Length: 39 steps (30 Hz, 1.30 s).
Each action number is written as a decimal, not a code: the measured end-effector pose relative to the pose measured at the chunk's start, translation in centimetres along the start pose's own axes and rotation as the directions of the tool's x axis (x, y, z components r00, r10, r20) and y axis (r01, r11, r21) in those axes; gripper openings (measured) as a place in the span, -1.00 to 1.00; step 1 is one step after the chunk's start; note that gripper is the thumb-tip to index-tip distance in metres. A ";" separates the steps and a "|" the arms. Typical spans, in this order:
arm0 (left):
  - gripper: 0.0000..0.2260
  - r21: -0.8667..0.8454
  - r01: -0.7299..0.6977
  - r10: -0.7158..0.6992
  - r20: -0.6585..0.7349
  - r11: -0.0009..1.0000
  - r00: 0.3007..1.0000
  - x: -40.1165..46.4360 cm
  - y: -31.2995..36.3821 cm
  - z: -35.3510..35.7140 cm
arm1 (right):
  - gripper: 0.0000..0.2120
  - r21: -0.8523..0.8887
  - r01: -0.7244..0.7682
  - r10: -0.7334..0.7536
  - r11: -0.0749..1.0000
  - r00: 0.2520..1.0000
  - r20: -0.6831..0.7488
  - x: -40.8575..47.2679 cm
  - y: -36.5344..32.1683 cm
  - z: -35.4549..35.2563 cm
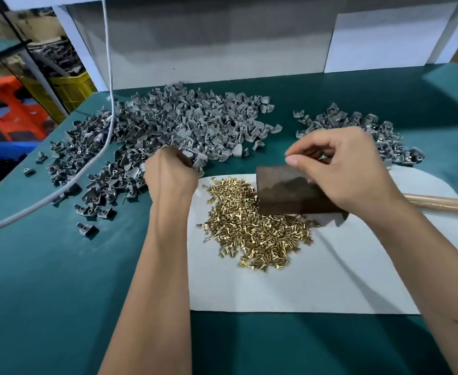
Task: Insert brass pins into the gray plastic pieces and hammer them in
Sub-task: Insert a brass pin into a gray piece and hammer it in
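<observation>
The left hand (169, 173) reached, fingers curled, into the big heap of gray plastic pieces (168, 123) just beyond the brass pins (252, 226); whether it gripped one I cannot tell. The right hand (341, 169), above the mallet head (290, 193), pinched something too small to name. Better to take only one piece.

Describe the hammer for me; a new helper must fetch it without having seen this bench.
On the green table lies a white sheet heaped with brass pins. At the heap's far right edge sits the mallet, its dark blocky head under the right hand and its pale wooden handle running off to the right. It is the only tool among loose small parts.
</observation>
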<state>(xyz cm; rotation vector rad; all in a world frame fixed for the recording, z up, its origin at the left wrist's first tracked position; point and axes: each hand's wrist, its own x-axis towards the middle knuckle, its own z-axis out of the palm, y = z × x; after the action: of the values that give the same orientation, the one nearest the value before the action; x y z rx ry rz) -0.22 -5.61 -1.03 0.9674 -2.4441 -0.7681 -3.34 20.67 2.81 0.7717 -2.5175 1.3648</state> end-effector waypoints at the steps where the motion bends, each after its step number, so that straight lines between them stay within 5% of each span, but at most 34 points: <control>1: -0.87 -0.027 -0.003 0.003 -0.008 1.000 1.000 0.0 0.1 -0.1 | -0.89 0.017 -0.024 0.024 1.000 1.000 0.001 -0.1 0.6 -0.3; 6: -0.85 -0.249 -0.179 0.141 -0.163 0.952 0.977 -1.1 1.4 -0.4 | -0.83 0.056 -0.074 0.076 0.996 0.997 -0.029 -0.7 2.2 -0.8; 10: -0.86 -0.569 -0.194 0.219 -0.025 0.799 0.975 -3.1 4.3 0.4 | -0.78 0.140 -0.058 0.071 0.988 0.994 -0.086 -1.1 2.1 -0.6; 15: -0.83 -0.736 -0.282 0.470 0.056 0.616 0.881 -6.4 7.6 1.8 | -0.84 0.124 -0.047 0.063 0.991 0.989 -0.133 -1.0 2.4 -0.7; 21: -0.90 -0.761 -0.273 0.522 0.099 0.589 0.847 -7.0 8.0 2.9 | -0.89 0.044 0.017 -0.010 0.999 0.986 -0.164 -1.0 2.4 -0.5; 28: -0.75 -0.762 -0.289 0.536 0.089 0.579 0.839 -7.9 6.7 3.4 | -0.93 0.036 0.041 -0.034 0.998 0.983 -0.179 -1.0 2.2 0.3; 39: -0.84 -0.839 -0.137 0.411 0.111 0.526 0.905 -8.7 7.0 3.7 | -0.94 0.054 0.097 -0.084 0.994 0.975 -0.204 -1.3 1.7 0.6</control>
<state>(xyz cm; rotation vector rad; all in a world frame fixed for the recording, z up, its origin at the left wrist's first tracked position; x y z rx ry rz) 0.19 6.13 -0.91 0.0699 -1.9420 -1.7979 -3.09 21.41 0.73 0.7104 -2.2671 1.4213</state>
